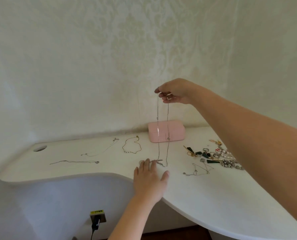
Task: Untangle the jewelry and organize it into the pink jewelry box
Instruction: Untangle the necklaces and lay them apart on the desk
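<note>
My right hand (pixel 174 93) is raised above the desk and pinches a long silver chain necklace (pixel 158 135) that hangs down in two strands to the desk top. My left hand (pixel 148 177) lies flat on the desk with its fingers spread, fingertips pressing the chain's lower end and its small pendant (pixel 159 161). Behind the hanging chain, against the wall, stands the pink jewelry box (pixel 175 131) with its lid closed. A gold chain (pixel 132 148) and two thin silver chains (pixel 99 150) (pixel 75 161) lie spread out on the desk to the left.
A pile of tangled jewelry (pixel 217 155) with beads, rings and green pieces sits at the right, with another thin silver chain (pixel 198 169) in front of it. The white desk (pixel 213 196) has a curved front edge and a cable hole (pixel 40 148) at far left. A wall socket with a plug (pixel 97 219) is below.
</note>
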`<state>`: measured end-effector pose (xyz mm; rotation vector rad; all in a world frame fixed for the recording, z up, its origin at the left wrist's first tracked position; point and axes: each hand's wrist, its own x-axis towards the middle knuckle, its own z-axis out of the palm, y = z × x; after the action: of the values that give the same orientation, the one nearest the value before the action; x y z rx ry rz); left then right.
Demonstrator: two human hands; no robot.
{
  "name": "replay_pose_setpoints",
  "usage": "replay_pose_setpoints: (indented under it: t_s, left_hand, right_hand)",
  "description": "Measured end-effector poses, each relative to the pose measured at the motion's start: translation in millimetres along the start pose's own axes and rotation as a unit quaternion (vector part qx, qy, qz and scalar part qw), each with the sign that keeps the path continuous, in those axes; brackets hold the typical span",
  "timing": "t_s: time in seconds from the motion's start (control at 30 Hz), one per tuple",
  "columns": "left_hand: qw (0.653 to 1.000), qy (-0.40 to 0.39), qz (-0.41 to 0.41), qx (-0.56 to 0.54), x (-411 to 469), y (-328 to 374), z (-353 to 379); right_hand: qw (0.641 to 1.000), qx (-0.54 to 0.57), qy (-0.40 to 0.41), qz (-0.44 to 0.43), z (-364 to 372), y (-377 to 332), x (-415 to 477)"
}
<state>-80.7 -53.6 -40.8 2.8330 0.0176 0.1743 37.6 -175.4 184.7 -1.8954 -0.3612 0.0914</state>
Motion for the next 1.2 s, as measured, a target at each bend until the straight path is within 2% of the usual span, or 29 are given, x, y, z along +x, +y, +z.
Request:
replay_pose_setpoints:
  t_s: [0.13,0.33,0.53,0.6,0.67,0.77,0.83,0.93,1.07,1.2]
  left_hand:
    - [1.0,-0.005,-0.03,0.0,-1,-1,0]
    - [0.999,-0.012,-0.037,0.012,-1,-1,-1]
    - [0.998,-0.045,-0.043,0.033,-1,4,-1]
    - [0.998,-0.016,0.005,0.066,-1,9,0]
    - [0.993,0.003,0.107,0.058,-1,17,3]
    - [0.971,-0.044,0.236,-0.018,-3,31,7]
    - [0.956,-0.052,0.286,-0.032,-3,37,8]
    - [0.951,-0.071,0.3,-0.029,-3,38,8]
    - [0.956,-0.122,0.265,0.029,-13,31,1]
    - [0.966,-0.117,0.221,0.056,-21,16,-2]
  right_hand:
    - [0.994,-0.103,0.038,-0.017,9,34,9]
    - [0.975,-0.219,-0.026,0.008,23,83,9]
    - [0.964,-0.261,-0.049,0.026,6,126,-19]
    - [0.964,-0.257,-0.068,0.027,-5,135,-38]
    - [0.96,-0.268,-0.078,0.017,-16,144,-59]
    - [0.947,-0.318,-0.032,-0.024,-26,158,-84]
    - [0.946,-0.321,-0.012,-0.049,-28,167,-97]
    - [0.948,-0.309,-0.051,-0.059,-34,178,-111]
    - [0.941,-0.305,-0.147,-0.016,-45,181,-117]
    - [0.928,-0.327,-0.177,-0.013,-46,182,-115]
